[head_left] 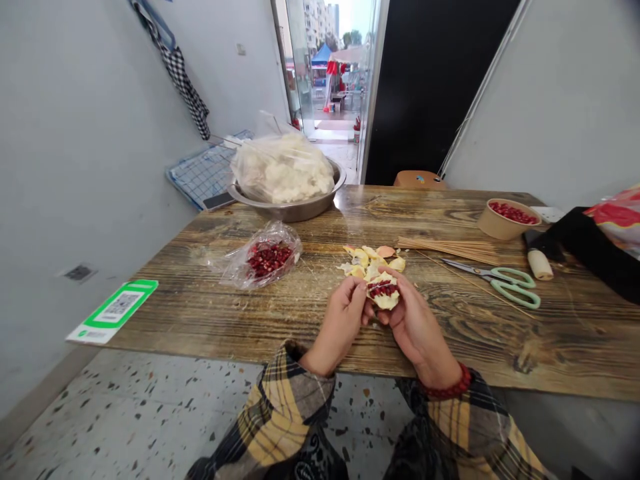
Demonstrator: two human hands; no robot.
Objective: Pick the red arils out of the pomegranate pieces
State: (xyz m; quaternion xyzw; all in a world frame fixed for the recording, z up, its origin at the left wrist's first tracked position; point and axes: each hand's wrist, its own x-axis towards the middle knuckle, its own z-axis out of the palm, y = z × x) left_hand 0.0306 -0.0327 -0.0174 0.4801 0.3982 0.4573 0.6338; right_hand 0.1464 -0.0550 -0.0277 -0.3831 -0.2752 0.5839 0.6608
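Observation:
Between my two hands is a piece of pomegranate (384, 292), its dark red seeds showing in pale pith and rind. My left hand (346, 313) grips its left side, with the thumb near the seeds. Wrapped round the right side is my right hand (414, 320), a red bead bracelet (453, 385) at its wrist. Some fingertips are hidden under the fruit. Just beyond lie yellowish peel pieces (361, 256) in a loose pile. Left of the hands, loose pomegranate seeds (269, 259) rest in a clear plastic bag (234, 268).
On the wooden table (210, 320), green-handled scissors (500, 275) and thin wooden skewers (450, 248) lie to the right. A paper bowl (500, 225) of red seeds stands behind them. At the back left, a metal basin (295, 210) holds a bag of whitish stuff. A QR-code card (117, 308) lies front left.

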